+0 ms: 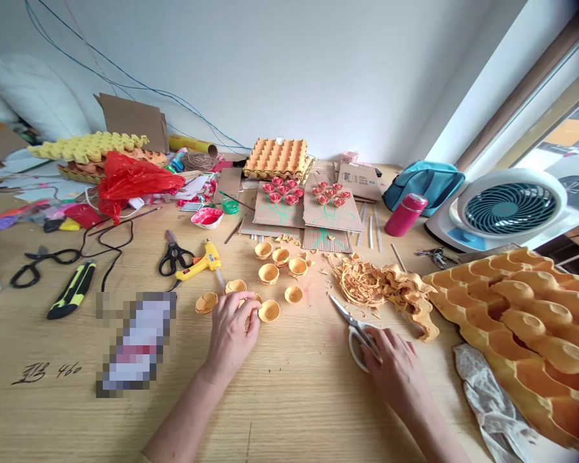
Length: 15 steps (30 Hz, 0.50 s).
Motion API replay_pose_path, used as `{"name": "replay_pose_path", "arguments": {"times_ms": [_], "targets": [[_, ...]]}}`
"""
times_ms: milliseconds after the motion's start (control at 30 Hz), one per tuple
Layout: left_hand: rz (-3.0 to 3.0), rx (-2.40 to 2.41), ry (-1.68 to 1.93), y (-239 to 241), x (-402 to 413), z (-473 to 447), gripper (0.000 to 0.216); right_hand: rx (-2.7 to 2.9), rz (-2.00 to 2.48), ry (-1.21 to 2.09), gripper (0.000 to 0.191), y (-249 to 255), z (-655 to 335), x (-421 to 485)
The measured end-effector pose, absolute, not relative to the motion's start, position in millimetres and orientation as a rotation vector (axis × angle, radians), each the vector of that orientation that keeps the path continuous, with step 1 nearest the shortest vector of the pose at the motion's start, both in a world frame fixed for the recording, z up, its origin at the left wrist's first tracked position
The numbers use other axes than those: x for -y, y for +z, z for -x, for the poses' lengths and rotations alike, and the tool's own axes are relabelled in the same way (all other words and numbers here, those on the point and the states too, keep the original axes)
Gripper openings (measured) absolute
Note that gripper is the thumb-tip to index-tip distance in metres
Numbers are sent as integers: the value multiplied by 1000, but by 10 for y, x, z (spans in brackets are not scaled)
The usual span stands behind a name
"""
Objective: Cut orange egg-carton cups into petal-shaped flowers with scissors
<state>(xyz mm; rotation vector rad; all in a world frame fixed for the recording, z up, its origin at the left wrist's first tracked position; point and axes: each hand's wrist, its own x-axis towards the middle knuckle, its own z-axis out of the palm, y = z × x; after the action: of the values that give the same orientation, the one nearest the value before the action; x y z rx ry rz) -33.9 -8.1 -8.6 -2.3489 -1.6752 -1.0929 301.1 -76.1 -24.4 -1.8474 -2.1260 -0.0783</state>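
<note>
My left hand (232, 330) rests on the wooden table (289, 399) with its fingers curled over a small orange cut-out egg-carton cup that is mostly hidden. More orange cups (269, 311) lie right beside it. My right hand (395, 366) grips the white handles of a pair of scissors (350, 319) lying on the table, blades pointing up-left. A heap of orange carton trimmings (381, 286) sits just beyond the scissors.
A large orange egg tray (521, 321) lies at the right. A yellow glue gun (203, 262), black scissors (174, 256) and a utility knife (72, 290) lie to the left. Cardboard with red paper flowers (309, 199), a red bottle (405, 213) and a fan (506, 209) stand behind.
</note>
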Motion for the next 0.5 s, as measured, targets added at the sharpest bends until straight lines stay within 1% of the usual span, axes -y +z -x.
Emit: {"name": "replay_pose_path", "arguments": {"times_ms": [67, 267, 500], "targets": [[2346, 1669, -1100, -82, 82, 341, 15, 2091, 1878, -125, 19, -225, -3052, 730], [2331, 1625, -1130, -85, 82, 356, 15, 2122, 1790, -156, 19, -116, -2950, 616], [2366, 1554, -1152, -138, 40, 371, 15, 1933, 1984, -319, 18, -97, -2999, 139]]}}
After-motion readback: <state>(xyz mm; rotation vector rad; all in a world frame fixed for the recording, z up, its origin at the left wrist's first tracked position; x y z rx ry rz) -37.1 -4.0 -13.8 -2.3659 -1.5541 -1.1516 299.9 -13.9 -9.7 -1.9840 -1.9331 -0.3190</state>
